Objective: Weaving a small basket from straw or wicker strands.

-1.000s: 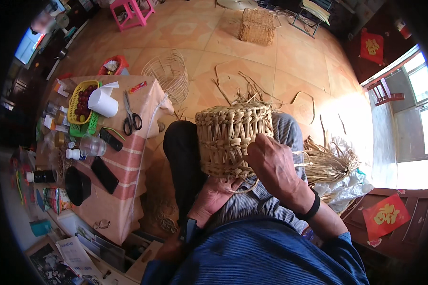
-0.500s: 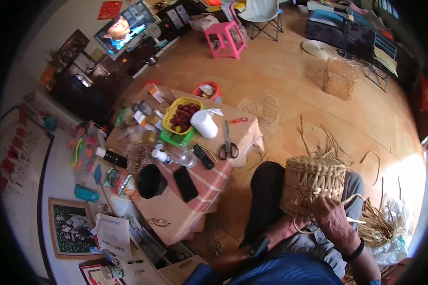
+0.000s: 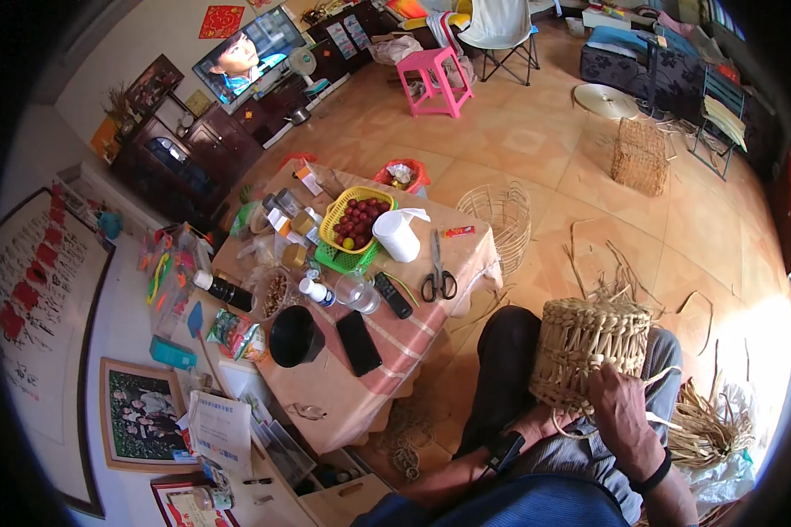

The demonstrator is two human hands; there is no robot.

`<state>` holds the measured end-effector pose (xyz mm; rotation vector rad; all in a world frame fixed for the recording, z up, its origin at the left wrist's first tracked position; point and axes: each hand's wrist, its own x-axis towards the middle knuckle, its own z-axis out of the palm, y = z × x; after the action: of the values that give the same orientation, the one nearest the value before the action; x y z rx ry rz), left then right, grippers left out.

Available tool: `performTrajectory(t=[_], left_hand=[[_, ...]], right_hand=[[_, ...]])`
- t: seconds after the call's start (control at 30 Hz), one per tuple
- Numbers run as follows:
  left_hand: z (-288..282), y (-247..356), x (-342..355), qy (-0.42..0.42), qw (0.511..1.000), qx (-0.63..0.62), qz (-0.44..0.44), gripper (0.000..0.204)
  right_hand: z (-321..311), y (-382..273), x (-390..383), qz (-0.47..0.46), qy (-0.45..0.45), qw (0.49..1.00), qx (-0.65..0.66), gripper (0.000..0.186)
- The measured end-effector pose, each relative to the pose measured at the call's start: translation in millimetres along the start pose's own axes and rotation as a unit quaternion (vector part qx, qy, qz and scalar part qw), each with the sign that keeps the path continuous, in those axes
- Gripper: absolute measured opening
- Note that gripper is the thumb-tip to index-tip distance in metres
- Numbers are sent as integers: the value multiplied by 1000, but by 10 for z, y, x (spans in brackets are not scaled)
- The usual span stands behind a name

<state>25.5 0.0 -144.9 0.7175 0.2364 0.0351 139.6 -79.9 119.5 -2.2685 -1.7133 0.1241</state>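
Note:
A round woven straw basket [image 3: 589, 338] rests between my knees. My left hand [image 3: 549, 422] is under the basket's lower edge, holding it, its fingers partly hidden. My right hand [image 3: 620, 408] is closed at the basket's front right, gripping a straw strand where it meets the weave; loose pale strand ends [image 3: 657, 374] stick out beside it. A bundle of dry straw [image 3: 707, 426] lies on a plastic bag to my right, and more loose strands lie on the floor beyond the basket.
A cloth-covered table [image 3: 395, 351] at left holds scissors [image 3: 439, 283], fruit, a paper roll, bottles, a bowl and phone. An unfinished basket frame [image 3: 494, 224], a woven basket [image 3: 639, 156], a pink stool [image 3: 435, 79] and folding chairs [image 3: 492, 31] stand beyond. A television [image 3: 246, 57] is on.
My view has swung left toward the table and television, so the basket and both hands sit further right and lower in the picture. The hands stay on the basket.

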Motion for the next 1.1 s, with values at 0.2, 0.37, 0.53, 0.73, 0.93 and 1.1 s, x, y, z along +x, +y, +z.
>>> performTrajectory(t=[0.2, 0.37, 0.53, 0.73, 0.93, 1.1], left_hand=[[-41, -12, 1, -10, 1000, -24, -4, 46], [-124, -51, -6, -19, 999, -34, -5, 45], [-253, -249, 24, -7, 997, 64, 46, 45], [-181, -156, 20, 7, 998, -60, 31, 45], [-68, -36, 32, 20, 995, -2, 100, 44], [24, 111, 15, 71, 957, -281, -7, 42]], right_hand=[[-152, 53, -1, -9, 12, 999, 28, 7], [-365, -7, -9, -1, 21, 1000, 15, 5], [-92, 34, -44, 15, 17, 999, 27, 5], [-302, -26, -29, 5, 5, 999, 32, 7], [-20, 41, -40, -5, 52, 998, 35, 7], [-25, 81, -19, -3, 23, 1000, 10, 7]])
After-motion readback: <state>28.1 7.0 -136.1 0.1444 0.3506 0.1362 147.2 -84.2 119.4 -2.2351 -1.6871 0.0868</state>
